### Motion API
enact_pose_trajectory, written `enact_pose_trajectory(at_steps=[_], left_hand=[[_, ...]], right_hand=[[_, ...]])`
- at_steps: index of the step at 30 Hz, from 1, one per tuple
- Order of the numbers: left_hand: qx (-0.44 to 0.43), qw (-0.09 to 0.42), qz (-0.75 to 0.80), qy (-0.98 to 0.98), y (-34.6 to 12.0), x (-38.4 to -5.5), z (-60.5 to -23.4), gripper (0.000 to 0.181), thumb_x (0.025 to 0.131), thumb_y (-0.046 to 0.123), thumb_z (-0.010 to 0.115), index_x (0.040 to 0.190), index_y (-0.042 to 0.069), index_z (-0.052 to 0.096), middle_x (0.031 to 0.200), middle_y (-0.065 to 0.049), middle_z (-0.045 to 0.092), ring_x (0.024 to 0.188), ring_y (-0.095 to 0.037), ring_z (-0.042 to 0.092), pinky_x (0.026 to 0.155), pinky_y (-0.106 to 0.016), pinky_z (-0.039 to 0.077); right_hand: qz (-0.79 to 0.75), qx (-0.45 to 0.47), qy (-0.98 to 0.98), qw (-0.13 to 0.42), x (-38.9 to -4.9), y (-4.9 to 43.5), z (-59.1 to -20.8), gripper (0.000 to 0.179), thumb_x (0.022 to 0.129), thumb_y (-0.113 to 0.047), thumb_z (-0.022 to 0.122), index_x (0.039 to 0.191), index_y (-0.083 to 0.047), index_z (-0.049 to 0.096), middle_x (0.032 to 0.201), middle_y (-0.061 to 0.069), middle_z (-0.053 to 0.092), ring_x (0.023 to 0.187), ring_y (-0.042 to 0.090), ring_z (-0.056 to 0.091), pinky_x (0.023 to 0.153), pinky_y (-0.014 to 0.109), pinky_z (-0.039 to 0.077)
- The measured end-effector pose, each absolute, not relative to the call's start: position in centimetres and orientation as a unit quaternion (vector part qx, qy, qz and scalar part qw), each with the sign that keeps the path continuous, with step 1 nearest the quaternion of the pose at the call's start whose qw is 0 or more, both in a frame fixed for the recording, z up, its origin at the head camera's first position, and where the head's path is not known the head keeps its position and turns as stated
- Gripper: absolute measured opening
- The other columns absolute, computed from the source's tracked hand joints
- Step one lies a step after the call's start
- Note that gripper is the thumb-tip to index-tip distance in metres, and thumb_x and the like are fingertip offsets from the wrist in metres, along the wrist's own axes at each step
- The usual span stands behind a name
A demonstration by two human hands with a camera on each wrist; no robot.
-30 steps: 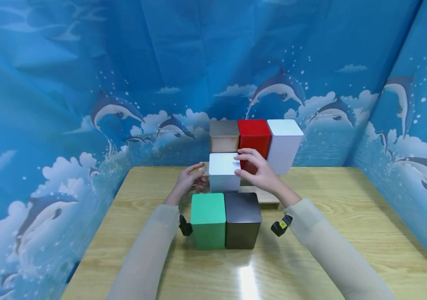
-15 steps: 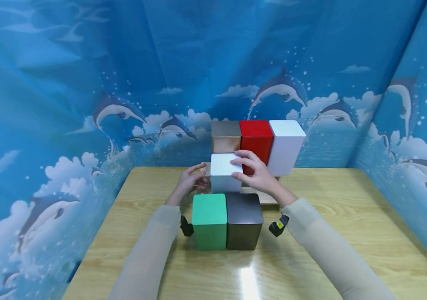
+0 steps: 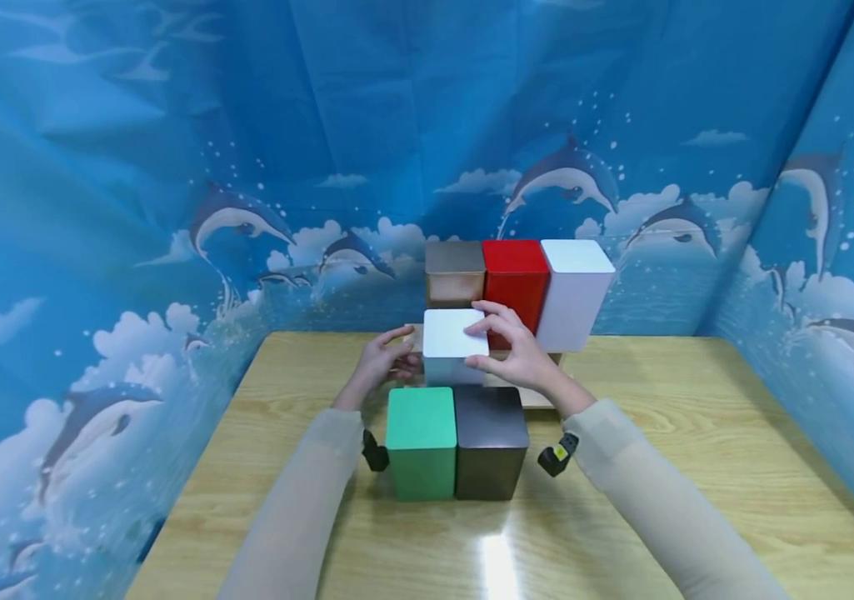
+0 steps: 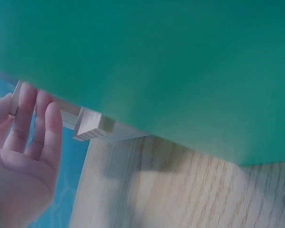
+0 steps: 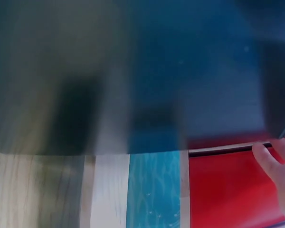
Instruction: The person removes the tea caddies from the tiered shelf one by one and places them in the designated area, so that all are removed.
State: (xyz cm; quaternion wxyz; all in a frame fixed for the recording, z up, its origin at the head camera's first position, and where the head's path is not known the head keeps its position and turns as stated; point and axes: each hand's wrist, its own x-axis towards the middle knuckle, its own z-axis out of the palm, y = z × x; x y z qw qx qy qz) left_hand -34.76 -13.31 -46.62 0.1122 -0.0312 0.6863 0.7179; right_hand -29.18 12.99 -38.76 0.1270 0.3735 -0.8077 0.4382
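A smaller white box (image 3: 455, 333) stands in the middle of the table, before the back row. My right hand (image 3: 512, 346) grips its right side, fingers over the top edge and thumb lower near the front face. At the box's left, my left hand (image 3: 384, 360) pinches the end of a wooden stand (image 3: 415, 333); the left wrist view shows thin wood between thumb and fingers (image 4: 26, 99). Directly in front, a green box (image 3: 421, 421) and a dark grey box (image 3: 491, 417) stand side by side and hide the white box's base.
Behind stand a brown-grey box (image 3: 455, 258), a red box (image 3: 514, 258) and a taller white box (image 3: 575, 292) in a row. The wooden table (image 3: 644, 433) meets a blue dolphin-print backdrop (image 3: 397, 125) at the back and sides.
The smaller white box's top has come slightly toward me, its front edge now lower in view, with my right hand on it. The left hand stays at the stand; other boxes keep their places.
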Motion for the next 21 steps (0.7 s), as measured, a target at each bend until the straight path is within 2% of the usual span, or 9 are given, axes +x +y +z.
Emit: enact_pose_trajectory(at_steps=[2, 8, 13, 21], left_hand=[[-0.032, 0.113, 0.719, 0.685, -13.3, -34.8, -46.6, 0.036, 0.091, 0.025, 0.062, 0.126, 0.028, 0.057, 0.09, -0.016, 0.069, 0.074, -0.023, 0.067, 0.07, -0.041, 0.055], [-0.027, 0.113, 0.721, 0.683, -13.2, -34.8, -46.6, 0.036, 0.092, 0.024, 0.061, 0.127, 0.027, 0.056, 0.09, -0.016, 0.069, 0.074, -0.023, 0.067, 0.068, -0.039, 0.055], [-0.03, 0.114, 0.718, 0.686, -13.2, -34.7, -46.5, 0.037, 0.092, 0.025, 0.061, 0.128, 0.026, 0.056, 0.091, -0.016, 0.068, 0.075, -0.023, 0.067, 0.07, -0.04, 0.055], [-0.032, 0.118, 0.72, 0.684, -13.3, -34.7, -46.5, 0.037, 0.092, 0.027, 0.061, 0.128, 0.027, 0.056, 0.09, -0.014, 0.069, 0.075, -0.023, 0.067, 0.068, -0.038, 0.055]], right_hand=[[0.436, 0.374, -0.809, 0.126, -28.8, 12.9, -38.3, 0.041, 0.076, -0.022, 0.077, 0.113, -0.014, 0.061, 0.143, 0.011, 0.035, 0.128, 0.024, 0.031, 0.094, 0.051, 0.042], [0.456, 0.388, -0.794, 0.103, -26.4, 12.3, -35.8, 0.041, 0.072, -0.004, 0.075, 0.108, 0.002, 0.056, 0.132, 0.029, 0.035, 0.122, 0.038, 0.032, 0.092, 0.059, 0.04], [0.456, 0.392, -0.795, 0.084, -26.2, 12.2, -35.7, 0.042, 0.072, -0.004, 0.074, 0.109, 0.002, 0.054, 0.133, 0.029, 0.034, 0.122, 0.037, 0.031, 0.092, 0.058, 0.039], [0.449, 0.415, -0.789, 0.069, -26.3, 12.2, -35.9, 0.047, 0.076, -0.002, 0.07, 0.121, 0.002, 0.056, 0.14, 0.029, 0.027, 0.125, 0.04, 0.027, 0.09, 0.058, 0.041]])
